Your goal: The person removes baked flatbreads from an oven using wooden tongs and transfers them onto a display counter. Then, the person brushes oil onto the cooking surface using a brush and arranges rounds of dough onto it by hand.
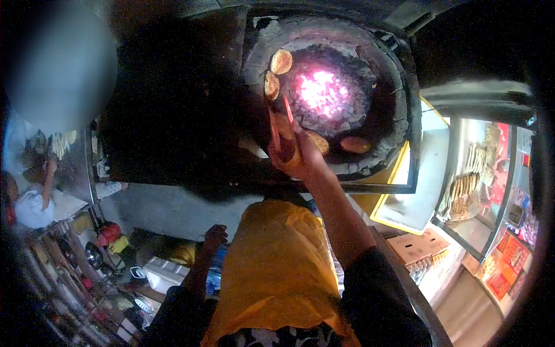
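My right hand (298,159) reaches over the near left rim of a round clay oven (396,110) and is closed around a pair of tongs (289,108), their arms lit reddish. A brown patch shows between the tong arms; whether it is gripped bread I cannot tell. Just past the tips are two round flatbreads, one browned (272,85) and one paler (281,61), against the oven's left wall. Another flatbread (317,142) is partly hidden behind my hand, with a darker one (355,144) to its right. My left hand (215,237) hangs low beside my yellow apron (272,260), fingers loosely bent, nothing visible in it.
Coals (324,92) glow bright in the oven's middle. To the right stand a yellow-edged white tray (407,194), a display case (474,185) with food and cardboard egg boxes (419,246). At far left, another person in a white top (34,205) reaches towards a counter.
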Motion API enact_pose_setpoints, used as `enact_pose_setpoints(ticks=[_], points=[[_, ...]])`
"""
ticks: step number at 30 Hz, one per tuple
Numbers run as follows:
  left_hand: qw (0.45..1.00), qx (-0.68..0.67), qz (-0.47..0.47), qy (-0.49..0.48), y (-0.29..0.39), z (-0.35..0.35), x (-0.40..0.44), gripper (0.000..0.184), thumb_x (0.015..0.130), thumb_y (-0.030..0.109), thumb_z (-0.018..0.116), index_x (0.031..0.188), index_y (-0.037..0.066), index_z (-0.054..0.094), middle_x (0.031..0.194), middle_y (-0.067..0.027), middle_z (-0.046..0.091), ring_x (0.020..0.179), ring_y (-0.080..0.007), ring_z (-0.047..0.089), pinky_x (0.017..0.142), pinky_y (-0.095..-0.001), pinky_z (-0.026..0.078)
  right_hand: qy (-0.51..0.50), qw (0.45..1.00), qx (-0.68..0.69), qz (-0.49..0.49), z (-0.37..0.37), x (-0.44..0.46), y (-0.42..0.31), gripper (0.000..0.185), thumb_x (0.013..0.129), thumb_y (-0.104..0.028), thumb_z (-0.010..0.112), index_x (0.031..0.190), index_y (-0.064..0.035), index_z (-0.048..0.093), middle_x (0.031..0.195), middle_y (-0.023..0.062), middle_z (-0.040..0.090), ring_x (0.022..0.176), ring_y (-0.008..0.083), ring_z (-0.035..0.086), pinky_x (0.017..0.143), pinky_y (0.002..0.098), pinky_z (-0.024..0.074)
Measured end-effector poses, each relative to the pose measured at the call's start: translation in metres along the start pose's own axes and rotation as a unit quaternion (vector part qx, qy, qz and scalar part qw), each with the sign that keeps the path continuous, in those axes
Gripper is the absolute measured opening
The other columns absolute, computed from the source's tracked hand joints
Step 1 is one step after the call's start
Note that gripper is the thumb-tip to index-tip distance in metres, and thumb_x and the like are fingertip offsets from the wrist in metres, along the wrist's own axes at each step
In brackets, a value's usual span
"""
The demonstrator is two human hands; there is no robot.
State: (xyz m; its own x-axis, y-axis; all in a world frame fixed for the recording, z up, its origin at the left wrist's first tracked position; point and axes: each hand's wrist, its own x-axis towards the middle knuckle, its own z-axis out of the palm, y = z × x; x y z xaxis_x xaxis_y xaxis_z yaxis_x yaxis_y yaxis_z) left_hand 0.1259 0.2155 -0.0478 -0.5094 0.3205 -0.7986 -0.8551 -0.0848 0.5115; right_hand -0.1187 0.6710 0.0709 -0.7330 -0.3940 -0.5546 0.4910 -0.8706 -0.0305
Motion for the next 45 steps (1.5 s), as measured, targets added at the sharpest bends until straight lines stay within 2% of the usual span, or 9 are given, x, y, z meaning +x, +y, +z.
enact_pose_setpoints(ticks=[1,2,7,16,18,23,26,41,45], points=[[1.000,0.002,0.000,0.002,0.007,0.006,-0.004,0.036,0.092,0.024,0.060,0.120,0.002,0.056,0.103,-0.0121,0.063,0.085,-0.0237,0.063,0.071,-0.0371,0.056,-0.108,0.994,0.004,-0.009,0.012,0.004,-0.003,0.053,0.089,-0.055,0.052,0.110,-0.0063,0.053,0.090,0.0111,0.060,0.077,0.0267,0.060,0.064,0.0369,0.0517],[0.998,0.061,-0.004,0.033,0.012,0.014,-0.009,0.035,0.093,0.025,0.058,0.120,0.003,0.056,0.103,-0.0121,0.063,0.086,-0.0234,0.063,0.072,-0.0367,0.055,0.079,0.996,0.030,-0.039,0.025,0.007,-0.002,0.048,0.091,-0.052,0.050,0.110,-0.0083,0.052,0.089,0.0107,0.059,0.075,0.0267,0.059,0.064,0.0383,0.0523],[0.901,0.402,0.162,0.035,0.006,0.020,-0.022,0.032,0.094,0.025,0.056,0.117,0.003,0.058,0.099,-0.0117,0.062,0.088,-0.0218,0.063,0.072,-0.0354,0.054,0.158,0.984,0.066,-0.039,0.041,0.041,0.000,0.041,0.091,-0.049,0.052,0.107,-0.0114,0.051,0.087,0.0080,0.056,0.078,0.0250,0.058,0.066,0.0385,0.0527],[0.937,0.335,0.098,-0.013,0.046,0.072,-0.013,0.026,0.094,0.026,0.060,0.108,0.005,0.061,0.091,-0.0063,0.063,0.088,-0.0148,0.061,0.074,-0.0335,0.051,0.190,0.972,-0.071,-0.119,0.049,-0.061,0.028,0.027,0.089,-0.038,0.062,0.096,-0.0125,0.056,0.079,0.0020,0.056,0.068,0.0157,0.057,0.054,0.0292,0.0472],[0.963,0.255,-0.058,0.060,0.127,0.163,-0.023,0.025,0.095,0.026,0.058,0.108,0.006,0.062,0.089,-0.0046,0.063,0.085,-0.0129,0.060,0.072,-0.0321,0.050,0.200,0.951,-0.180,-0.149,0.038,-0.105,0.027,0.021,0.092,-0.030,0.061,0.088,-0.0090,0.060,0.070,-0.0008,0.056,0.063,0.0103,0.053,0.052,0.0264,0.0414],[0.964,0.189,0.180,-0.048,0.240,0.331,0.011,0.035,0.097,0.031,0.052,0.124,0.008,0.052,0.098,-0.0029,0.060,0.083,-0.0116,0.056,0.072,-0.0296,0.049,0.209,0.851,-0.385,-0.290,0.001,-0.216,0.035,0.035,0.092,-0.026,0.062,0.116,-0.0005,0.059,0.083,-0.0020,0.056,0.069,0.0076,0.049,0.063,0.0219,0.0411],[0.943,0.188,0.260,-0.088,0.284,0.444,0.030,0.039,0.097,0.031,0.051,0.130,0.011,0.045,0.099,-0.0022,0.058,0.078,-0.0098,0.055,0.075,-0.0297,0.050,0.185,0.846,-0.370,-0.337,-0.001,-0.270,0.042,0.035,0.093,-0.037,0.057,0.101,-0.0026,0.059,0.077,0.0044,0.060,0.071,0.0133,0.058,0.065,0.0274,0.0466],[0.920,0.033,0.105,-0.375,0.100,0.698,0.074,0.039,0.096,0.043,0.047,0.121,0.014,0.050,0.103,-0.0018,0.063,0.091,-0.0152,0.058,0.086,-0.0344,0.046,0.168,0.905,-0.166,-0.353,-0.180,-0.511,0.004,0.034,0.094,-0.033,0.057,0.109,-0.0029,0.057,0.085,0.0077,0.065,0.070,0.0147,0.063,0.064,0.0287,0.0530],[0.963,0.218,0.009,-0.159,0.049,0.714,0.038,0.044,0.095,0.038,0.053,0.127,0.009,0.047,0.113,-0.0115,0.056,0.098,-0.0191,0.056,0.086,-0.0362,0.046,0.224,0.900,-0.102,-0.361,-0.214,-0.546,-0.012,0.032,0.095,-0.033,0.055,0.109,-0.0040,0.057,0.084,0.0082,0.065,0.068,0.0149,0.063,0.062,0.0288,0.0537]])
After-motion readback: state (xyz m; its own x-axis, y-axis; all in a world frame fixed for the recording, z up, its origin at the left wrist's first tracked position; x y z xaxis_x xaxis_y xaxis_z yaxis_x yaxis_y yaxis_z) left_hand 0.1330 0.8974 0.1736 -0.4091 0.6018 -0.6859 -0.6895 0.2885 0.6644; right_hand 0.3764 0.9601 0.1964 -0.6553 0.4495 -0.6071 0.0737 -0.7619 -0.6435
